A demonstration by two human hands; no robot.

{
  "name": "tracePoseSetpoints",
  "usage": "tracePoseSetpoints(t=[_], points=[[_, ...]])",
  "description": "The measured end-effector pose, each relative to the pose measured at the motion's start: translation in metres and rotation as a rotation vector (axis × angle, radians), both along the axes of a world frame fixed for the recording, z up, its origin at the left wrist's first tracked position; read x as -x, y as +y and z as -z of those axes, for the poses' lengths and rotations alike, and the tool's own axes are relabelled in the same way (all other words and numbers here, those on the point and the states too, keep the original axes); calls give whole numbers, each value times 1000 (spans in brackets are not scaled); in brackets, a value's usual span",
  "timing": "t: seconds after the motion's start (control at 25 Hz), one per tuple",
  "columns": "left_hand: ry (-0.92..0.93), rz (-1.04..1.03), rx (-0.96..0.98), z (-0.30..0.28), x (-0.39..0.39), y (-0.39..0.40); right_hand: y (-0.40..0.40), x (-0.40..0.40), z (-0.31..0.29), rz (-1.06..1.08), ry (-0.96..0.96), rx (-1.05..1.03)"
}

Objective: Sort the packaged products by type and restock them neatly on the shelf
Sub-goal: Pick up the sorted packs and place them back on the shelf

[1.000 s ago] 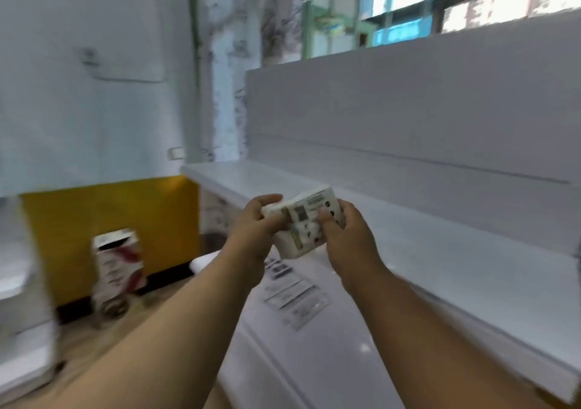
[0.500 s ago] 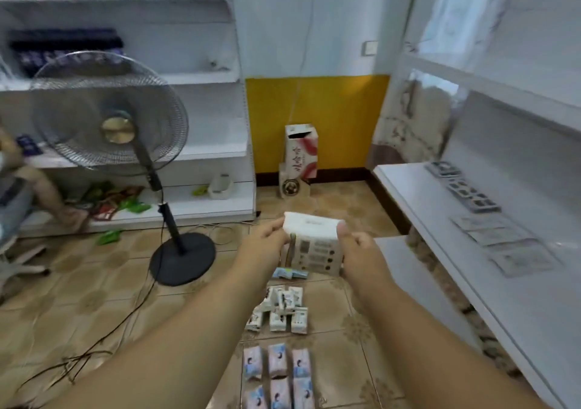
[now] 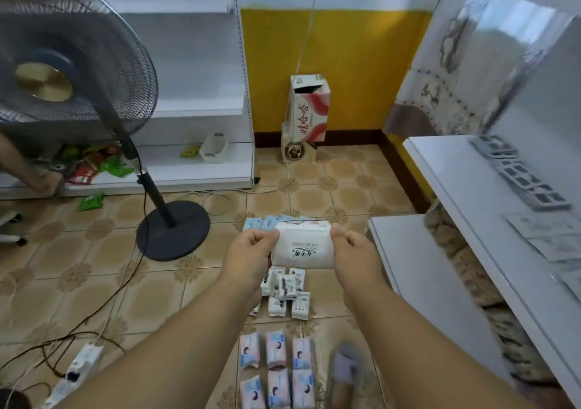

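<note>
White shelf unit (image 3: 471, 188) runs down your right side, flat dark-and-grey packs lying on its upper board. Second shelf unit (image 3: 201, 106) stands far left against the wall, snack bags on its bottom board. Standing fan (image 3: 63, 72) in front of it, round base on the tiled floor (image 3: 330, 185). Printed carton (image 3: 309, 109) upright against the yellow wall. On the floor below your arms: a grid of pink-blue packs (image 3: 276, 367), then a loose cluster of small white packs (image 3: 286, 292), a few blue packs (image 3: 264, 221) farther out. White tissue pack (image 3: 301, 249) is held up between both hands over the white cluster, printed face toward you. Your left hand (image 3: 248, 253) pinches its left end, thumb on top, fingers curled under. Your right hand (image 3: 355, 251) pinches the right end the same way.
</note>
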State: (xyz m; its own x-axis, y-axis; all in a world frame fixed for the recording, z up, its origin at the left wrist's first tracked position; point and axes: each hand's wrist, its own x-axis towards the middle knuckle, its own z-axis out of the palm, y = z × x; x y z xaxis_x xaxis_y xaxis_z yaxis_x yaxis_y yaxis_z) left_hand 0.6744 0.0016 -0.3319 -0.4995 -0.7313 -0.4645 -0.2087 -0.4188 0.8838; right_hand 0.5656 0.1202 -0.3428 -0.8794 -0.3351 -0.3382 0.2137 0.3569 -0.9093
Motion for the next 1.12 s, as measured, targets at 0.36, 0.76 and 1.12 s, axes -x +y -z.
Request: tracePoseSetpoints(t=[0.36,0.76,1.12], points=[[-296,-62,58,104,126,-105,-115,154,123,-274,-224,-94],[-543,129,-201,462,140,-184,-194,140,469,-272,-292,-439],[-661,471,-75,657,139,-219,-219,129,665,-242,-379,-559]])
